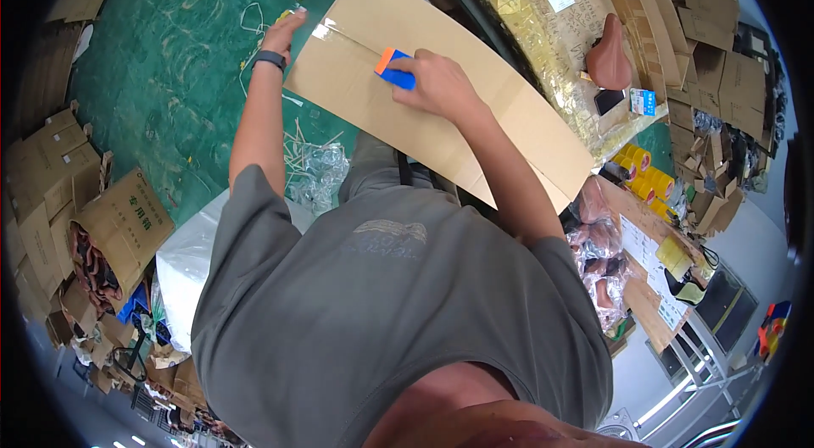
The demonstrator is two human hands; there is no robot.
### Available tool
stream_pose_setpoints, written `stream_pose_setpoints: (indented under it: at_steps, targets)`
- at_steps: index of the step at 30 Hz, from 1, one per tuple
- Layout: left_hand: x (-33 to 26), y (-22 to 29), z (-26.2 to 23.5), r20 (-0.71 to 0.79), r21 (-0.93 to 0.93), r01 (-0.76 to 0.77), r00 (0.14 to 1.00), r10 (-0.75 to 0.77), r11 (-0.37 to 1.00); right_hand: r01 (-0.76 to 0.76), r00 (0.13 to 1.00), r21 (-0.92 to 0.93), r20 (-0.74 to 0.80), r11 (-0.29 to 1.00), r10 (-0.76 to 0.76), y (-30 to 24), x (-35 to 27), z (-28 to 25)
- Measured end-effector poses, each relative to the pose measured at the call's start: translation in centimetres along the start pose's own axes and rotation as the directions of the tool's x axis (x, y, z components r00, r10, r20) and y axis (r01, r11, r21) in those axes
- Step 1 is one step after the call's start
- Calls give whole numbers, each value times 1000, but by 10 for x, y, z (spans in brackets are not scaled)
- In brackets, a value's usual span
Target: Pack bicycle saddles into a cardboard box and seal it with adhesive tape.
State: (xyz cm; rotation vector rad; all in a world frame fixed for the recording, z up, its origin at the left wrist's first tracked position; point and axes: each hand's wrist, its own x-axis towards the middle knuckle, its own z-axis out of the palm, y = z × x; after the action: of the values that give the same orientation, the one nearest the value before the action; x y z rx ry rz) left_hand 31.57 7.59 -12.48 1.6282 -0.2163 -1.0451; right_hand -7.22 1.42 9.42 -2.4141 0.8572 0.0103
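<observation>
A long, flat cardboard box point(475, 50) lies slantwise in front of me, its flaps folded together along a lengthwise seam. My right hand point(437, 85) grips a small blue-and-orange block-shaped tool point(395, 68) over that seam; its exact kind is not clear. A shiny patch of clear tape point(327, 27) shows at the seam's left end. Beside that end is my left hand point(284, 31), fingers stretched out and nothing visibly held. A dark band circles the left wrist. Something small and yellow shows behind its fingers.
To the far right, a cardboard-covered bench point(585, 33) carries a brown bicycle saddle point(609, 58), a phone point(608, 101) and yellow tape rolls point(651, 181). Plastic-wrapped saddles point(598, 253) lie below. Left is a green floor point(178, 50) with straps, clear plastic scraps point(318, 172) and an open carton point(127, 228).
</observation>
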Motion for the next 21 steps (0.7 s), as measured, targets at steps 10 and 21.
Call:
stream_pose_setpoints:
  at_steps: [10, 21]
  targets:
    - [-72, 23, 144, -70, 980, 21, 968, 242, 197, -102, 995, 126, 26, 987, 100, 45, -20, 13]
    - [-86, 5, 156, -110, 994, 98, 828, 550, 51, -337, 907, -85, 235, 938, 348, 262, -433, -84]
